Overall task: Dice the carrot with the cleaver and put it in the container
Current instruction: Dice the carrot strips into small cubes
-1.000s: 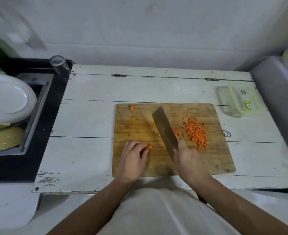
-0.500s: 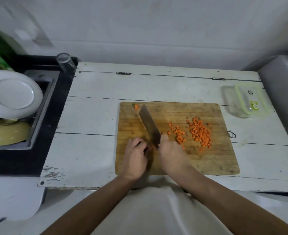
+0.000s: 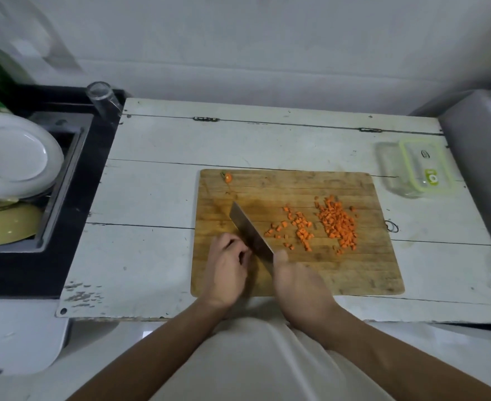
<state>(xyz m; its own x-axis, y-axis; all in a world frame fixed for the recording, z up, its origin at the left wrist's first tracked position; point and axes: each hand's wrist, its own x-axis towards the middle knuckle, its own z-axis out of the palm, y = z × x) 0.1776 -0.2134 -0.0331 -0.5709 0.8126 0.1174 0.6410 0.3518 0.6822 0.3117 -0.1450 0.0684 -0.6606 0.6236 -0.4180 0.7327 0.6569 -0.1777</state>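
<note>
Cleaver (image 3: 250,231) (right hand (image 3: 299,287)) beside dice (image 3: 336,224)

Home kitchen — sink (image 3: 64,180), plate (image 3: 15,154)

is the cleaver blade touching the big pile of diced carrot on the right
Apart. In the head view the cleaver sits left of centre on the cutting board, and bare wood shows between it and the big pile of diced carrot.

bare forearms, pale cream top (image 3: 255,366)
</note>
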